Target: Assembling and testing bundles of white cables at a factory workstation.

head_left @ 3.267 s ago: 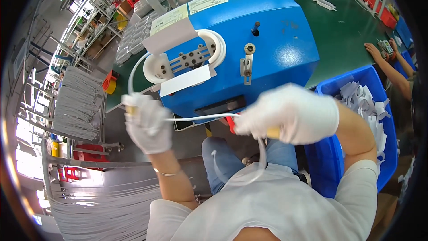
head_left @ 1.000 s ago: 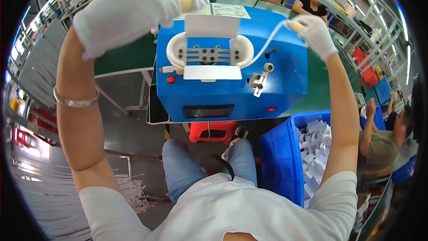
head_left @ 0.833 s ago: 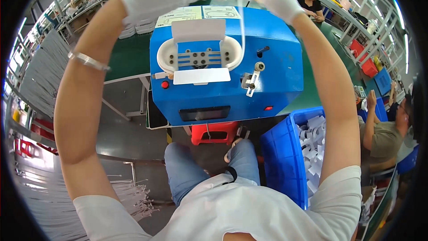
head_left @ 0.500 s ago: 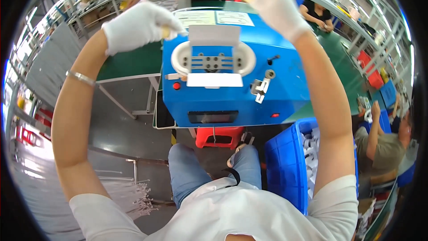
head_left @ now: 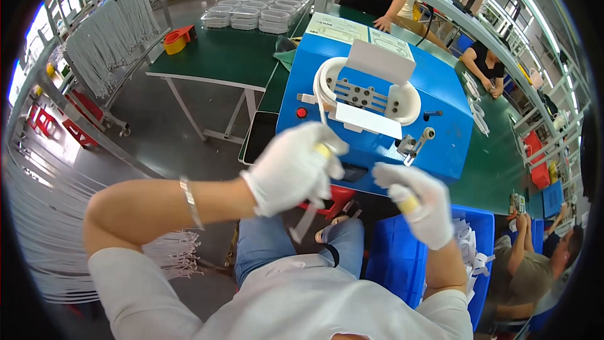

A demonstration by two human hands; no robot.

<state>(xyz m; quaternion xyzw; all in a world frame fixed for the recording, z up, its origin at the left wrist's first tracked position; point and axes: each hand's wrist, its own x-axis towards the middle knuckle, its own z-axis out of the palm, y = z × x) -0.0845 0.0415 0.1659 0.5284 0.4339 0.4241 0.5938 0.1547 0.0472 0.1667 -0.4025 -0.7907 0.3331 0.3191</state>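
Note:
My left hand [head_left: 296,167], in a white glove with a yellow patch at a fingertip, is in front of the blue machine [head_left: 371,38]. Its fingers are curled, and a thin white strip [head_left: 305,221] hangs below them, blurred by motion. My right hand [head_left: 420,204], gloved too and with a yellow band on the thumb, hovers by the machine's front right; its fingers are apart with nothing visible between them. On top of the machine, white cable [head_left: 322,82] loops round the left end of a metal fixture [head_left: 358,96], between two white flaps [head_left: 380,62].
A blue bin [head_left: 393,258] of white pieces stands at my right, below my right hand. Stacked clear trays [head_left: 264,9] and a yellow tape ring [head_left: 176,41] lie on the green table. White cables hang on a rack [head_left: 113,34] at left. Co-workers sit at right and beyond.
Both hands have come down from above the machine's far side to its near side. The view has shifted, putting the machine further right. The white strip now shows below my left hand.

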